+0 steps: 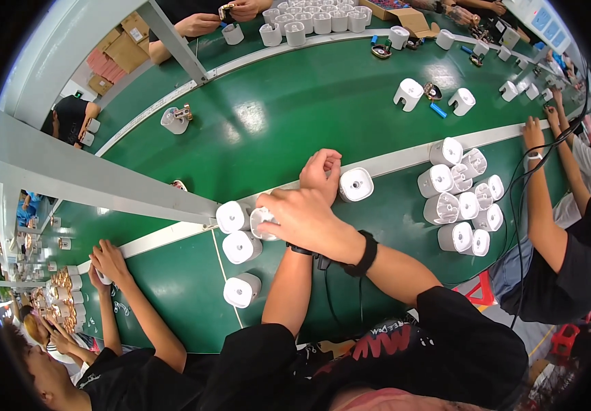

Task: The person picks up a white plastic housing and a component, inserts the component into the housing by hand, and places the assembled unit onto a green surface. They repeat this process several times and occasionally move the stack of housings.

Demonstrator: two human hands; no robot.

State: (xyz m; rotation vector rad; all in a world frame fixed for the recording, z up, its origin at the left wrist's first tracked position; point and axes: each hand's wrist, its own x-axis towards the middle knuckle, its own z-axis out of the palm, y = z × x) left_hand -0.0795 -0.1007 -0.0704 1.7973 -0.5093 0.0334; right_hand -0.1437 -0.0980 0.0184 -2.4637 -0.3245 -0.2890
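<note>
Two bare hands work close together over a green conveyor table [295, 130]. The right hand [302, 216] reaches across the left forearm and lies over a white plastic housing [262, 220], fingers curled down around it so that only its left end shows from under the knuckles. That housing lies on its side, its long axis running roughly left to right, its round face turned to the left. The left hand [321, 175] sits just beyond the right one, fingers bunched into a loose fist; whether it pinches anything cannot be told. Just right of the left hand lies another white housing [355, 183], its flat round end facing up toward the camera. Left of the covered housing, three more housings [240, 246] lie in a line, the nearest touching it, all with their rounded-square faces turned up. Well to the right, a cluster of housings [461, 202] lies heaped together beside another person's arm [542, 198].
</note>
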